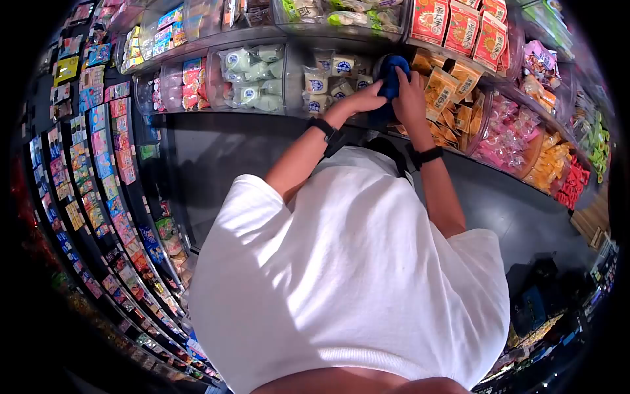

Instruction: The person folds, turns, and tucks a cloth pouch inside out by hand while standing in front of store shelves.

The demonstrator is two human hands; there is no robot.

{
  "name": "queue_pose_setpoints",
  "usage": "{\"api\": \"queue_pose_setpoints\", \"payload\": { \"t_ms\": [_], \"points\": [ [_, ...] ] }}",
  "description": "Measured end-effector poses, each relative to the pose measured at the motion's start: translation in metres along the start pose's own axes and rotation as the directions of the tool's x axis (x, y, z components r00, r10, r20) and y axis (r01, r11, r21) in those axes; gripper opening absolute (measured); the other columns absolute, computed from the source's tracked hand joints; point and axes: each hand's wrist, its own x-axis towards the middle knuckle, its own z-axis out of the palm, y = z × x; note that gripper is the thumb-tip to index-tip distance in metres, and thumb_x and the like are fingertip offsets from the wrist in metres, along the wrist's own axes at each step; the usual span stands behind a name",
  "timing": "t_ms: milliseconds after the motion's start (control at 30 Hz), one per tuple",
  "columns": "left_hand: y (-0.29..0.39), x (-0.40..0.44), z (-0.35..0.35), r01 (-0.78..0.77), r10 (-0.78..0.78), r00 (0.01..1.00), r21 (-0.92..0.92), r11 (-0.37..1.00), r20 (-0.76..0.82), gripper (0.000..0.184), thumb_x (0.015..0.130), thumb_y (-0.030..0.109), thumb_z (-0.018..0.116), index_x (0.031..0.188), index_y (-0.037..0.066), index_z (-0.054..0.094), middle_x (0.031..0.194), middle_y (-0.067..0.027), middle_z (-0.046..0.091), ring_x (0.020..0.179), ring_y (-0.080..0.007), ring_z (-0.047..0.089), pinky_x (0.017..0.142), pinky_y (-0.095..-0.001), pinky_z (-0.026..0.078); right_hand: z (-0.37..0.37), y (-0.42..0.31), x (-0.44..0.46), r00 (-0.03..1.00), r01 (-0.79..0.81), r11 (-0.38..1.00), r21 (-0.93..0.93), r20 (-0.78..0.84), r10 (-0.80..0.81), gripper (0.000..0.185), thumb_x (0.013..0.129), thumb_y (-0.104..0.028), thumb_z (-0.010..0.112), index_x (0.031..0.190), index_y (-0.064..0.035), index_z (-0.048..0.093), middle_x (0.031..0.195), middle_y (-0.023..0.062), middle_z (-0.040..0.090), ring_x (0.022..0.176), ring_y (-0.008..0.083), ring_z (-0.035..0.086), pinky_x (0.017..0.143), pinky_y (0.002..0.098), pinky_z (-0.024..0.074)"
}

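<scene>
A dark blue cloth [394, 69] is bunched up at the front of the snack shelf, between two bins. My left hand [365, 100] grips its left side, thumb and fingers closed together. From the other side my right hand [409, 100] has its fingers wrapped on the same cloth; some fingertips are hidden in the folds. To the left of the cloth lie white packets with blue round labels [316, 84] in a clear bin. Orange-brown packets [441, 88] fill the bin just right of my right hand.
Pale green packets [252, 79] sit in a clear bin further left. Red boxes or bags [461, 29] stand on the tier above. Pink packets [506, 134] and yellow ones [550, 159] follow on the right. A tall rack of small packages [108, 157] runs along the left over dark floor [213, 148].
</scene>
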Motion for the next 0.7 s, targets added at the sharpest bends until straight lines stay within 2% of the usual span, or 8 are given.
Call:
{"api": "queue_pose_setpoints", "payload": {
  "t_ms": [33, 100, 167, 233, 267, 400, 500, 700],
  "points": [
    [-0.024, 0.023, 0.006, -0.089, 0.091, 0.996, -0.096, 0.991, 0.021, 0.072, 0.081, 0.014, 0.058, 0.142, -0.004, 0.024, 0.132, -0.0192, 0.047, 0.118, -0.0216, 0.047, 0.099, -0.0293, 0.037, 0.012, 0.016, 0.000, 0.999, 0.032, 0.999, -0.014, -0.011, -0.032, 0.066, 0.062, 0.004, 0.062, 0.126, -0.0072, 0.050, 0.103, 0.0165, 0.051, 0.098, 0.0373, 0.052, 0.083, 0.0444, 0.0460],
    [-0.009, 0.014, 0.007, 0.016, -0.017, 1.000, -0.039, 0.999, -0.009, 0.070, 0.079, 0.014, 0.059, 0.140, -0.005, 0.029, 0.126, -0.0171, 0.052, 0.112, -0.0199, 0.051, 0.094, -0.0294, 0.041, 0.014, 0.024, -0.006, 0.996, 0.008, 0.999, 0.054, 0.087, -0.013, 0.069, 0.064, 0.004, 0.063, 0.131, -0.0035, 0.046, 0.108, 0.0200, 0.050, 0.103, 0.0390, 0.051, 0.086, 0.0446, 0.0458],
    [-0.025, 0.005, 0.009, -0.015, 0.010, 0.998, 0.074, 0.997, 0.068, 0.059, 0.080, 0.019, 0.062, 0.131, -0.002, 0.041, 0.117, -0.0157, 0.059, 0.104, -0.0208, 0.056, 0.090, -0.0309, 0.043, -0.001, 0.012, -0.024, 0.965, 0.005, 1.000, 0.028, 0.260, -0.012, 0.068, 0.065, 0.004, 0.062, 0.130, -0.0005, 0.045, 0.107, 0.0218, 0.049, 0.101, 0.0394, 0.052, 0.085, 0.0442, 0.0466],
    [-0.043, -0.012, 0.016, -0.078, 0.035, 0.983, 0.239, 0.968, 0.182, 0.053, 0.081, 0.022, 0.063, 0.126, -0.001, 0.046, 0.112, -0.0171, 0.061, 0.103, -0.0217, 0.057, 0.089, -0.0319, 0.043, 0.008, 0.012, -0.055, 0.969, 0.055, 0.997, 0.047, 0.240, -0.065, 0.066, 0.066, 0.004, 0.061, 0.130, -0.0009, 0.046, 0.107, 0.0207, 0.050, 0.097, 0.0384, 0.053, 0.084, 0.0432, 0.0480],
    [-0.036, -0.025, 0.024, -0.092, 0.067, 0.983, 0.145, 0.985, 0.169, 0.049, 0.081, 0.023, 0.063, 0.121, -0.001, 0.049, 0.108, -0.0181, 0.062, 0.104, -0.0239, 0.058, 0.088, -0.0336, 0.044, 0.007, 0.005, -0.068, 0.955, 0.057, 0.998, 0.036, 0.289, -0.065, 0.065, 0.067, 0.004, 0.060, 0.130, -0.0015, 0.047, 0.106, 0.0204, 0.050, 0.097, 0.0378, 0.053, 0.083, 0.0426, 0.0485],
    [-0.060, -0.027, 0.032, -0.096, 0.046, 0.990, 0.407, 0.909, 0.130, 0.046, 0.077, 0.019, 0.065, 0.115, -0.001, 0.051, 0.104, -0.0207, 0.062, 0.099, -0.0295, 0.060, 0.083, -0.0380, 0.046, -0.002, 0.001, -0.082, 0.918, -0.005, 0.991, 0.131, 0.394, -0.047, 0.064, 0.066, 0.005, 0.059, 0.129, 0.0001, 0.048, 0.103, 0.0202, 0.051, 0.096, 0.0378, 0.055, 0.083, 0.0431, 0.0487],
    [-0.042, -0.021, 0.032, -0.152, 0.108, 0.982, 0.301, 0.941, 0.157, 0.047, 0.076, 0.020, 0.066, 0.116, 0.000, 0.051, 0.104, -0.0202, 0.063, 0.099, -0.0315, 0.060, 0.084, -0.0380, 0.046, -0.002, 0.011, -0.062, 0.922, 0.041, 0.991, 0.127, 0.378, -0.086, 0.068, 0.064, 0.009, 0.054, 0.130, 0.0009, 0.046, 0.106, 0.0227, 0.051, 0.096, 0.0417, 0.053, 0.086, 0.0441, 0.0461],
    [-0.041, 0.009, 0.023, 0.066, -0.050, 0.989, 0.115, 0.991, -0.139, 0.049, 0.080, 0.026, 0.061, 0.119, -0.002, 0.051, 0.106, -0.0211, 0.063, 0.102, -0.0298, 0.061, 0.087, -0.0368, 0.046, 0.011, 0.019, -0.009, 0.977, 0.034, 0.992, 0.123, 0.203, -0.059, 0.060, 0.064, 0.005, 0.056, 0.124, 0.0008, 0.051, 0.100, 0.0242, 0.053, 0.094, 0.0422, 0.055, 0.082, 0.0454, 0.0475]
  ]
}}
